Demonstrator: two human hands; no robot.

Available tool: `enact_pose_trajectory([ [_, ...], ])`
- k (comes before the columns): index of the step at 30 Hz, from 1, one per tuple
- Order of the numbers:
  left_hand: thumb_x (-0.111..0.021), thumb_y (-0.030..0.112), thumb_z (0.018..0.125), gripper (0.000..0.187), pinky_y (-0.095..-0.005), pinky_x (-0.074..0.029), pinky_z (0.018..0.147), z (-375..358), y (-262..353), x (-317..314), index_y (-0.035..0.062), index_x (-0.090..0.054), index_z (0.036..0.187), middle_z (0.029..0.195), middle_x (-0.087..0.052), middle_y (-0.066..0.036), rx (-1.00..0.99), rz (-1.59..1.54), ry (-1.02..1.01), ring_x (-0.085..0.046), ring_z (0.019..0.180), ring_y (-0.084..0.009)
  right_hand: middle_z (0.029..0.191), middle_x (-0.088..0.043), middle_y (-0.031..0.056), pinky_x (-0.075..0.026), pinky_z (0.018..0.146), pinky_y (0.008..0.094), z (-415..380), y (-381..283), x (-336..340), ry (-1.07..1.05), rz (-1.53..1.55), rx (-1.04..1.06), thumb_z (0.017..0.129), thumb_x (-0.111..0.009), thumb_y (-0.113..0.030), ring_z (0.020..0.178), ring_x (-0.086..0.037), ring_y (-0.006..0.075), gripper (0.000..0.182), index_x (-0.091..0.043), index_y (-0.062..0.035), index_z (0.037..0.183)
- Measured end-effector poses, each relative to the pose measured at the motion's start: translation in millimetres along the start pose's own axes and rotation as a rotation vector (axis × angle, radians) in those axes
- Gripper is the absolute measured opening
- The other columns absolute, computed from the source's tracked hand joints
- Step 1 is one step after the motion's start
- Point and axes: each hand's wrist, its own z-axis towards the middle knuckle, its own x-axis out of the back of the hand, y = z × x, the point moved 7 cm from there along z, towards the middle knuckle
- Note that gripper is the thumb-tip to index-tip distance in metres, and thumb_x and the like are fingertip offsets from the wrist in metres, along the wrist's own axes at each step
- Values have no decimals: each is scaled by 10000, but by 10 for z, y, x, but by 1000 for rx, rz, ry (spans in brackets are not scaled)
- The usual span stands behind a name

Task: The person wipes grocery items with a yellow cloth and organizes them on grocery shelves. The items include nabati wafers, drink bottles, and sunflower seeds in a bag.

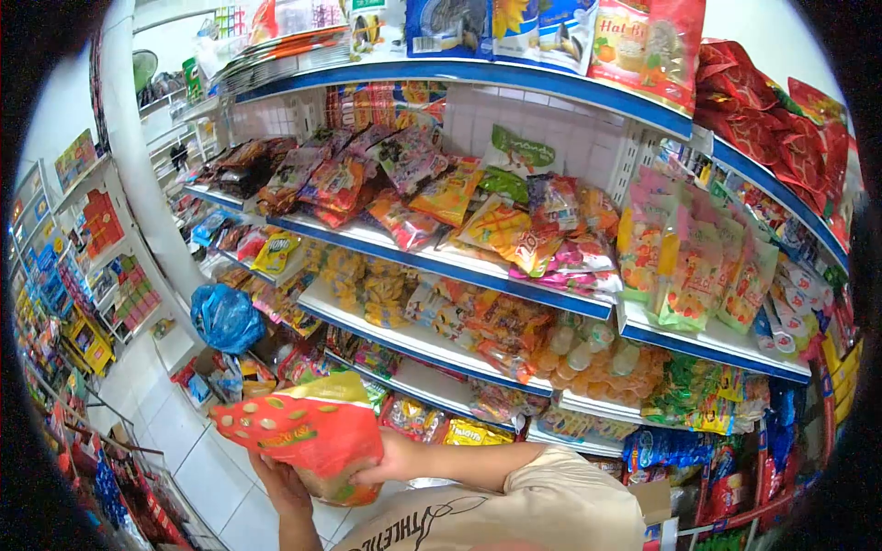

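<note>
A red snack bag point(303, 432) with pictures of pale seeds and a yellow-gold top end is held up in front of my body, tilted sideways. My right hand point(390, 462) grips its right side, with the thumb over the front. My left hand point(274, 479) is closed on the bag's lower left edge, its fingers partly hidden behind the bag. The lettering on the bag is too blurred to read fully.
Shelves with blue edges point(441, 239) stand before me, stacked with candy bags point(501, 230). Pink and green pouches point(694, 266) stand at right, red packs point(772, 138) above. A blue plastic bag point(225, 319) sits lower left by the tiled floor point(207, 482). Another rack point(124, 275) stands far left.
</note>
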Motion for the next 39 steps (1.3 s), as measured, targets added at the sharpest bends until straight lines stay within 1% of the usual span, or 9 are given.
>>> enact_pose_trajectory([
  [2,-383,337,901,507,-378,-359,959,32,-22,-69,41,-278,1300,1271,-396,-112,40,-77,-205,-421,1148,-248,1174,-509,141,-368,930,337,-60,34,42,-58,26,-3,672,-740,-206,1084,-493,255,641,-429,-8,1197],
  [13,-579,21,683,165,-245,-452,598,-69,66,155,-22,-561,842,770,-559,-65,177,730,-201,-539,674,-112,1134,-539,59,-394,910,325,-75,-111,749,231,430,-3,743,-684,-114,1033,-502,143,514,-444,-27,1190],
  [19,-541,55,756,119,-236,-457,589,-8,174,602,-4,-520,858,772,-545,-60,7,526,19,-530,656,-118,1162,-501,60,-404,897,362,-222,-1418,2095,692,-117,451,644,-736,-48,1049,-496,194,704,-357,-71,1236],
  [23,-517,115,828,118,-241,-463,579,69,306,806,10,-502,879,782,-541,-55,-99,474,48,-538,660,-119,1261,-387,100,-355,953,350,-560,-2573,2703,1396,-617,738,740,-634,-9,1120,-423,210,710,-219,-60,1314],
  [24,-520,133,836,133,-240,-463,578,56,340,842,11,-501,884,785,-542,-55,-137,482,44,-539,661,-120,1279,-375,101,-353,965,368,-599,-2752,2871,1416,-453,893,768,-617,-14,1131,-418,221,674,-229,-93,1313],
  [28,-530,104,821,109,-234,-439,629,50,387,892,3,-507,855,794,-521,-38,-101,402,172,-499,696,-101,1214,-447,115,-388,913,404,-530,-3677,3103,1448,-1158,1077,746,-672,-143,1073,-476,244,645,-301,-94,1273],
  [32,-520,97,830,108,-229,-442,632,39,404,792,-1,-512,875,809,-527,-44,-90,463,115,-505,699,-101,1149,-491,186,-452,758,475,-309,-4014,3504,1666,-1669,853,770,-628,-306,1003,-521,303,554,-388,-101,1225],
  [35,-516,99,833,120,-230,-445,637,23,409,793,-6,-515,892,819,-531,-48,-90,480,111,-508,703,-101,1129,-477,207,-389,860,467,-8,-4014,3558,1596,-1249,521,717,-607,-158,1041,-463,369,590,-380,-110,1260],
  [39,-512,103,838,135,-232,-446,641,65,430,887,-12,-513,908,829,-531,-51,-116,491,130,-509,712,-103,1093,-507,208,-399,854,462,230,-3902,4069,1765,-1770,188,741,-589,-243,1057,-467,363,527,-400,-94,1210],
])
